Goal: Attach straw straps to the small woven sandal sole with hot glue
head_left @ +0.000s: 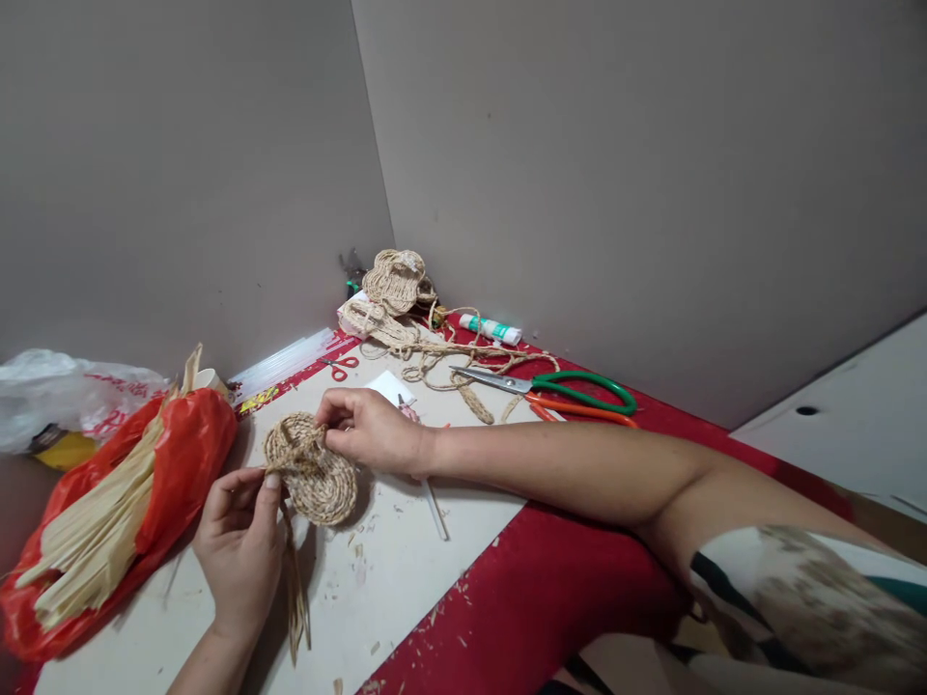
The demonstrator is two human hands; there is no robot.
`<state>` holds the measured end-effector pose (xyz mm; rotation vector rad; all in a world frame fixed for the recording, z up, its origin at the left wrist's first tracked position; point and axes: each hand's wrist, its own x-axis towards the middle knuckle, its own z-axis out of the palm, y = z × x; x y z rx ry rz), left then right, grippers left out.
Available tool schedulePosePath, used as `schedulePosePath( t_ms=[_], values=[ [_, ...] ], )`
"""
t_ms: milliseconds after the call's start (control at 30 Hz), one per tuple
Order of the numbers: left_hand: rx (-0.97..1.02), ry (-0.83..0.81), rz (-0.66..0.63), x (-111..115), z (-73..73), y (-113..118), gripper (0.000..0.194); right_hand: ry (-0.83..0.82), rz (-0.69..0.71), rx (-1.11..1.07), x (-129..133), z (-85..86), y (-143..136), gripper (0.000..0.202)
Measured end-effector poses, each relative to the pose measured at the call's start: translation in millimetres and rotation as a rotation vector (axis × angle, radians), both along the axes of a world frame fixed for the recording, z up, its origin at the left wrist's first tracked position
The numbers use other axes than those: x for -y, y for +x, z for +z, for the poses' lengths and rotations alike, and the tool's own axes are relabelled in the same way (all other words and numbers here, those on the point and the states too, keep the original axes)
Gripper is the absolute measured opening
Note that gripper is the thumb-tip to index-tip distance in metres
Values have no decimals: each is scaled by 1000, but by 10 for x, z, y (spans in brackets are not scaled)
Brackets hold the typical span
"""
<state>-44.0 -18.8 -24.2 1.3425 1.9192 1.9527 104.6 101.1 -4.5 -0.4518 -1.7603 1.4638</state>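
Between my hands is a small woven straw sandal [324,490], made of coiled braided cord, tilted above the pale work board [406,598]. My left hand [244,541] pinches its left edge between thumb and forefinger. Loose straw strands [295,603] hang down beside that grip. My right hand [373,430] pinches the sandal's upper right edge; its fingertips are partly hidden. Just beyond that hand lie a white card [392,387] and a thin white stick [435,510] that runs partly under the wrist.
At left, a red plastic bag [189,463] holds dried husk strips [101,536]. Large green-and-orange-handled scissors [579,386], small red scissors [340,368], braided cord [463,352], a tube [491,329] and other woven pieces [395,282] lie toward the wall corner. Straw scraps litter the board.
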Motion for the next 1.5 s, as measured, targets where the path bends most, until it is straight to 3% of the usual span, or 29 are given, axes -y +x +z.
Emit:
schedulePosePath(
  t_ms=[333,1167,1500],
  values=[
    [18,-18,-12,6,9,4,21,-48,-4,13,0,17,0,17],
    [54,-74,-20,34,-10,10,26,110,-58,11,-85,83,9,17],
    [-64,-134,-138,54,-78,-12,18,34,-43,-24,-82,82,29,17]
  ],
)
